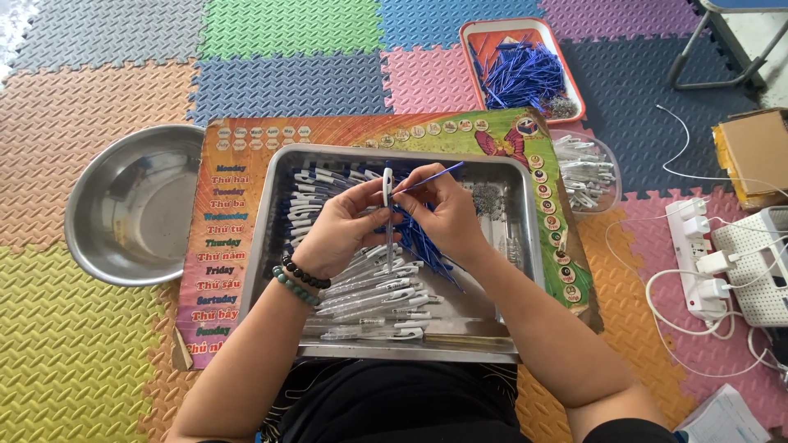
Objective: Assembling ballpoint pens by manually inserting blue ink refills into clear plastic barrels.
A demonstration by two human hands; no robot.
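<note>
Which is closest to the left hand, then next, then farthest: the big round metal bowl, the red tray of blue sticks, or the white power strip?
From the left hand:
1. Metal bowl, on the left.
2. Red tray, top, right of centre.
3. Power strip, far right.

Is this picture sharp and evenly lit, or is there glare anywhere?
Head view: soft, even daylight, mostly sharp; pale glare on the steel bowl and the metal tray rim; faint shadows under the left hand and right hand; edges bend slightly outward.

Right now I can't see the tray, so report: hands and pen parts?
Left hand holds white pen barrel upright. Right hand pinches blue refill near it. Both over metal tray. Nothing between them.
</note>
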